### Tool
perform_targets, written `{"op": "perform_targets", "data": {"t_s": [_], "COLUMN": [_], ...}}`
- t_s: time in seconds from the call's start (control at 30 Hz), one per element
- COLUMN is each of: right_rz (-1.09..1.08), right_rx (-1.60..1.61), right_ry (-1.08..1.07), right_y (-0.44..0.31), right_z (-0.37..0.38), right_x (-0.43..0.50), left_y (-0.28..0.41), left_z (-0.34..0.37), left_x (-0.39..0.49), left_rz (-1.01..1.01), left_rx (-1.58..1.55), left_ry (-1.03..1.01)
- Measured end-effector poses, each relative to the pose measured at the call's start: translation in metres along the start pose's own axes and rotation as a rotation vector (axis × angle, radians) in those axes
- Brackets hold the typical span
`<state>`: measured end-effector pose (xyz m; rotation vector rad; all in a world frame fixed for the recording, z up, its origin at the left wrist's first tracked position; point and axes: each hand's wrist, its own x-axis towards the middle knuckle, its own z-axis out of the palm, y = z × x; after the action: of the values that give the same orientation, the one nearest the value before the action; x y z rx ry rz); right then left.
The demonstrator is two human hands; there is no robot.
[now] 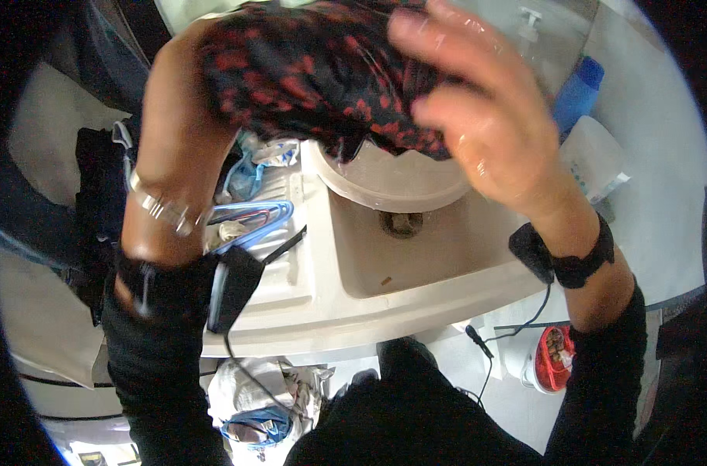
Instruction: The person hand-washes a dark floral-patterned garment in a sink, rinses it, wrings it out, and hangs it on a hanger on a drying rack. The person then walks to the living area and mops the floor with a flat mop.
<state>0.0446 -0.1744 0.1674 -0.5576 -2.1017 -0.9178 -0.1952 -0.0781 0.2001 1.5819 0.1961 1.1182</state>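
Observation:
A wet dark cloth with a red floral print [324,76] is held up over a round pale basin [388,201]. My left hand [181,110] reaches into its left side and bears it up; the fingers are hidden by the fabric. At the cloth's right side is my right hand [493,128], wet and blurred, with fingers and thumb spread. It overlaps the fabric in the picture, and I cannot tell whether it touches. The basin sits in a beige sink [441,253], tilted or propped at the back, with the drain [401,224] showing in front.
Blue plastic hangers [278,212] and a blue mesh item [245,175] lie on the ribbed drainboard [289,279]. A blue bottle [581,90], a white container [595,154] and a pump bottle [528,26] stand right. Below are a red-rimmed bucket [554,361] and a hanging cable [487,373].

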Motion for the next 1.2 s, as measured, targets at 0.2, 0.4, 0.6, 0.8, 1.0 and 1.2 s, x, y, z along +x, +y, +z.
{"op": "perform_targets", "data": {"t_s": [0.2, 0.4, 0.6, 0.8, 1.0, 1.2], "right_rz": [0.969, 1.691, 1.619, 1.26, 0.977, 1.189], "right_rx": [0.223, 0.762, 0.829, 0.833, 0.56, 1.103], "right_ry": [0.114, 0.266, 0.066, -0.377, -0.35, -0.069], "right_y": [0.005, 0.033, 0.017, -0.06, -0.173, -0.245], "right_z": [0.022, 0.042, 0.038, 0.001, -0.024, -0.023], "right_x": [-0.005, -0.018, -0.018, 0.01, 0.068, 0.151], "left_y": [-0.012, -0.044, -0.037, 0.024, 0.127, 0.201], "left_z": [-0.003, -0.025, -0.028, -0.028, -0.036, -0.047], "left_x": [-0.017, -0.013, -0.037, -0.111, -0.224, -0.391], "left_rz": [-0.151, -0.213, -0.227, -0.094, -0.15, -0.554], "left_rx": [-0.313, -0.226, -0.107, 0.129, 0.103, 0.41], "left_ry": [0.044, 0.093, 0.103, 0.075, 0.154, 0.835]}}
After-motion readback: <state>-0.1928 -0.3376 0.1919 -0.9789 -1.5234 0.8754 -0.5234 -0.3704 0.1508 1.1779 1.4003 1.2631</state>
